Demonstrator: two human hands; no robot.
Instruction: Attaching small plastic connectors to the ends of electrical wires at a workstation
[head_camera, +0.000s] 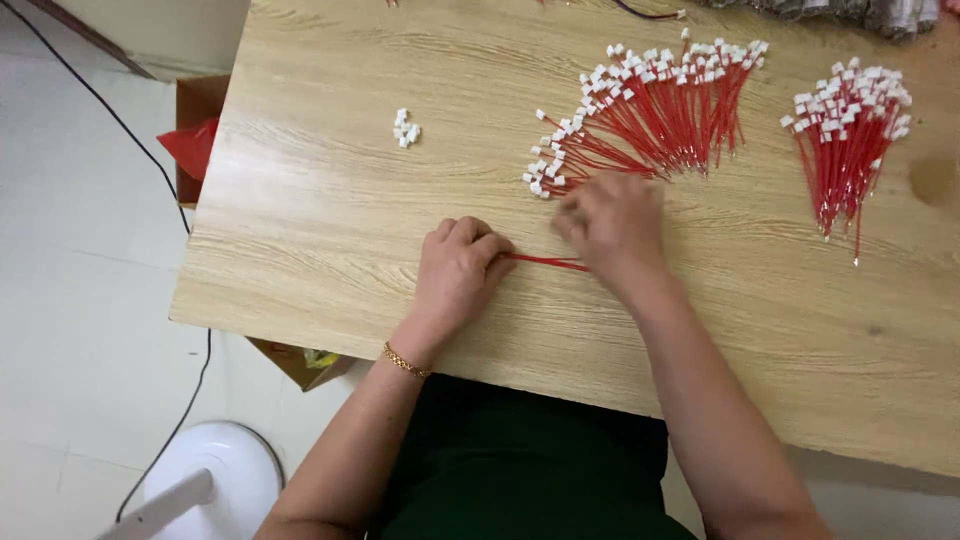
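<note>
My left hand (458, 270) rests on the wooden table (330, 200) with its fingers closed on one end of a thin red wire (548, 263). The wire runs to the right, under my right hand (608, 225), which is blurred and hovers at the near edge of a fanned pile of red wires with white plastic connectors (645, 110). Whether the right fingers pinch anything is hidden. A gold bracelet (404, 361) circles my left wrist.
A second bundle of red wires with white connectors (848, 130) lies at the right. A few loose white connectors (405, 128) sit at the left middle. A cardboard box with red material (195, 140) stands off the table's left edge. A white fan base (215, 480) is on the floor.
</note>
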